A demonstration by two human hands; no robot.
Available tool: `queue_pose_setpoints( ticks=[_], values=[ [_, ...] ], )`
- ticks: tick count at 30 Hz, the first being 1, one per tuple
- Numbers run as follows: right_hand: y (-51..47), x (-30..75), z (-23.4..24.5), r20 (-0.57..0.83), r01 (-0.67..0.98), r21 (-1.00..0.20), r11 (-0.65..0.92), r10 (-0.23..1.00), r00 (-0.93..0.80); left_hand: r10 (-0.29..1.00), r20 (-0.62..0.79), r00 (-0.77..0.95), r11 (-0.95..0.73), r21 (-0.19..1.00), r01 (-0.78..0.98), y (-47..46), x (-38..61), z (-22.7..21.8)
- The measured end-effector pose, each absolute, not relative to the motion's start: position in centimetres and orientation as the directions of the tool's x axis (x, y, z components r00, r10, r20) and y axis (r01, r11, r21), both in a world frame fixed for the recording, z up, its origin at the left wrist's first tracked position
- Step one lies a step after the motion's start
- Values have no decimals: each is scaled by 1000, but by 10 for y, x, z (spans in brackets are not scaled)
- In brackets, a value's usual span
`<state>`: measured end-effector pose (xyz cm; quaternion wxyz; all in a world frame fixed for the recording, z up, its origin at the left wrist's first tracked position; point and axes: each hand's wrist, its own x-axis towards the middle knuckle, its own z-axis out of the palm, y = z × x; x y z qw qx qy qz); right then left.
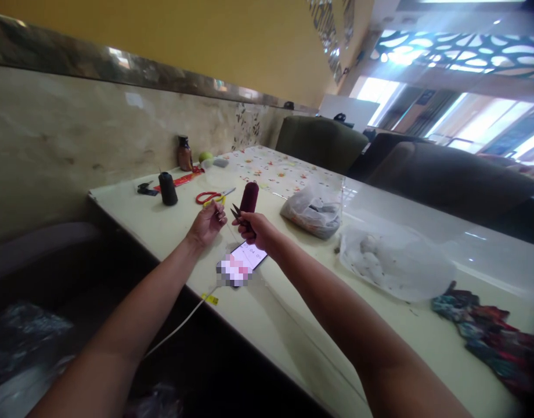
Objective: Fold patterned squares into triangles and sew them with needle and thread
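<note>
Both my arms reach out over a pale table [293,325]. My right hand [255,230] is closed round a small dark thread snipper [236,212], whose blades point left and up. Just behind that hand stands a maroon thread spool [250,197]. My left hand [207,223] is pinched shut on a thin thread that I can barely make out, close to the snipper's blades. A phone [243,259] lies flat on the table below both hands, with a white cable [180,328] trailing off the near edge.
Red-handled scissors [212,196], a black spool [168,188], a brown bottle [184,153] and a green ball [205,156] sit towards the wall. Two clear plastic bags [313,212] [393,261] lie on the right. Patterned cloth [489,337] lies at the near right. Sofas stand beyond.
</note>
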<state>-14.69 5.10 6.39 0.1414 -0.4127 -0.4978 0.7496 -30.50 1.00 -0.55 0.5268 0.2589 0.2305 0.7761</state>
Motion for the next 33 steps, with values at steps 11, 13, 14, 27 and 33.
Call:
queue_pose_setpoints(
  ticks=[11,13,14,27,33],
  values=[
    [46,-159,57,-379,119,-913,-391,701,-604,935,145,-323,-342,604,-720,8,-303,-2],
    [45,-153,59,-379,123,-914,-387,704,-601,935,141,-326,-342,606,-718,8,-304,-2],
    [44,-146,61,-369,136,-921,-365,711,-599,934,139,-330,-343,608,-716,8,-305,-2],
    [0,155,9,146,966,-214,148,982,-118,904,39,-426,-342,662,-667,7,-300,10],
    [-11,205,-13,227,989,-41,142,965,-129,879,171,-444,-354,859,-369,-2,-284,41]
  ],
)
